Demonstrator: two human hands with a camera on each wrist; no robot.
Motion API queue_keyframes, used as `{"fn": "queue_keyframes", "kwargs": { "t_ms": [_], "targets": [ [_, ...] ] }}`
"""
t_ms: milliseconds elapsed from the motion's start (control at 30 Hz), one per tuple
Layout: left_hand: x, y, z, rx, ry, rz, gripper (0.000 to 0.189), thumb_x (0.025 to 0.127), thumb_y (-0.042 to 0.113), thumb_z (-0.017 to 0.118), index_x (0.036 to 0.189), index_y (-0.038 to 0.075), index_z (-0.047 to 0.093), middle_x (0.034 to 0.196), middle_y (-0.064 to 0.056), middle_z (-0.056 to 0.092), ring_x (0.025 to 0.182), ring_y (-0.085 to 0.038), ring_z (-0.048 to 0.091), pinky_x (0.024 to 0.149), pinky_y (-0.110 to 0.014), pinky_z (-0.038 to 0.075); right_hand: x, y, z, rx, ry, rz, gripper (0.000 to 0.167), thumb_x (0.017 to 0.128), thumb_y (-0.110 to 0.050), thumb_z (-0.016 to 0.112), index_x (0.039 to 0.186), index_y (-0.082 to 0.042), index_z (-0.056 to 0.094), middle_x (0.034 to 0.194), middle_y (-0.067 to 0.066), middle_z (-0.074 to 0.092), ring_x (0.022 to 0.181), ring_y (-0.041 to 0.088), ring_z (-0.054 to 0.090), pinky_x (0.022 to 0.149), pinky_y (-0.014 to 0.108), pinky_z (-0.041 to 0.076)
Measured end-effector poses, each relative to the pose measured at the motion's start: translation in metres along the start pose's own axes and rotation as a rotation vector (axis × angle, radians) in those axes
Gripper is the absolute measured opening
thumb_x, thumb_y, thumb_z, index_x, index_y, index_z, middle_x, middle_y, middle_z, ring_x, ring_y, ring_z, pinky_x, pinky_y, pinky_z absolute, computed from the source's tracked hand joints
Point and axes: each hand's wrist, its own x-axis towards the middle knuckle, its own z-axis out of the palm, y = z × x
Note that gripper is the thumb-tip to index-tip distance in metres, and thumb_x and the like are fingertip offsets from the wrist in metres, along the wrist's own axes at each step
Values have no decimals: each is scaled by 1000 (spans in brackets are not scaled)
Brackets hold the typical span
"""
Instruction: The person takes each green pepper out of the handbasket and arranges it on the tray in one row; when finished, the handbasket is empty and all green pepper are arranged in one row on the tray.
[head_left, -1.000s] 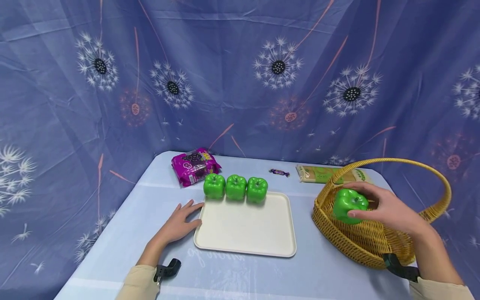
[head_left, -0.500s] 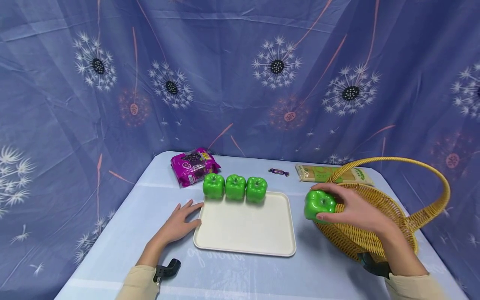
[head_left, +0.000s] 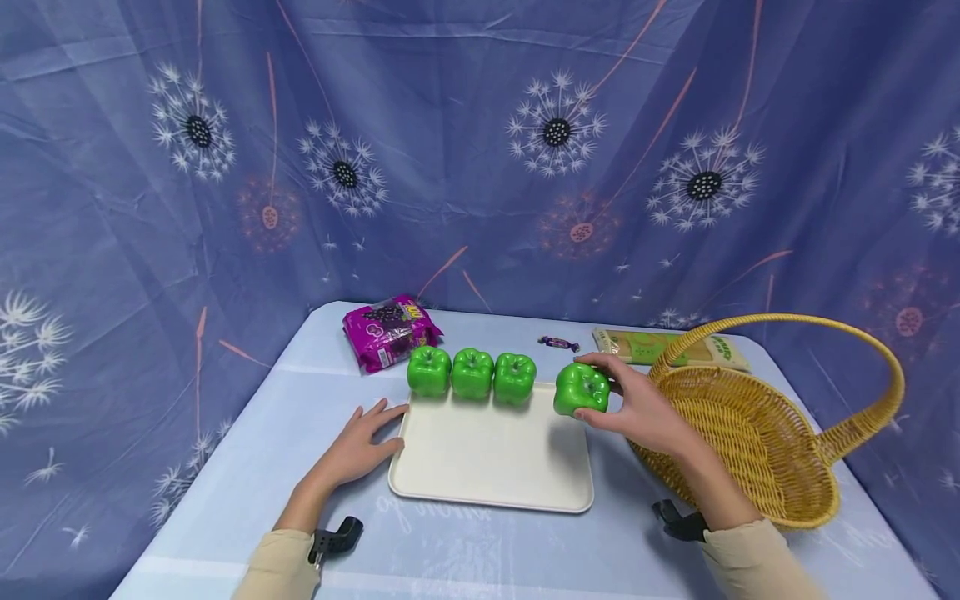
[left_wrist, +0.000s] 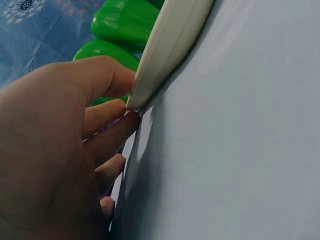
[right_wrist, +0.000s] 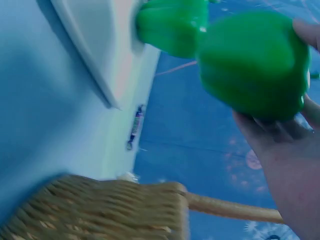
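My right hand grips a shiny green bell pepper between thumb and fingers, over the right end of a cream tray. In the right wrist view the same bell pepper looms large, with fingers wrapped under it. Three more green bell peppers stand in a row along the tray's back edge: a left one, a middle one and a right one. My left hand rests at the tray's left side, fingers spread. The left wrist view has its fingertips right at the tray rim.
A wicker basket with a tall handle stands at the right. Behind the tray lie a purple snack bag, a small wrapped candy and a flat noodle packet. A blue dandelion-print curtain hangs behind the table.
My right hand has carried the bell pepper leftward from over the basket to over the tray's right end. My left hand and the row of peppers have stayed put.
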Motion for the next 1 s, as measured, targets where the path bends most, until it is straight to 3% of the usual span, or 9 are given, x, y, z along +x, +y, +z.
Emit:
{"fn": "queue_keyframes", "kwargs": {
  "t_ms": [233, 367, 633, 1000],
  "targets": [
    [-1, 2, 2, -8, -5, 1, 55, 91, 30, 64, 143, 17, 49, 148, -21, 37, 140, -36, 24, 116, -54, 2, 13, 23, 23, -35, 132, -7, 70, 79, -27, 80, 142, -22, 48, 138, 4, 44, 114, 24, 50, 96, 48, 47],
    [-2, 2, 3, -11, -7, 6, 55, 91, 30, 63, 142, 16, 49, 147, -20, 39, 141, -36, 24, 116, -54, 2, 17, 41, 38, -42, 166, 5, 73, 80, -23, 78, 144, -18, 45, 137, 6, 47, 114, 25, 51, 94, 50, 46],
    [-2, 0, 4, -17, 7, 12, 54, 91, 29, 64, 142, 16, 50, 146, -19, 40, 140, -36, 24, 116, -54, 2, 29, 66, 55, -49, 138, 63, 74, 81, -24, 76, 146, -14, 42, 137, 9, 47, 116, 27, 50, 97, 49, 45],
    [0, 2, 1, 2, 0, 3, 54, 91, 30, 64, 142, 16, 50, 147, -21, 39, 140, -36, 24, 116, -53, 2, 37, 70, 60, -50, 125, 90, 75, 80, -16, 74, 147, -15, 41, 140, 11, 43, 122, 32, 47, 103, 50, 40]
  ]
}}
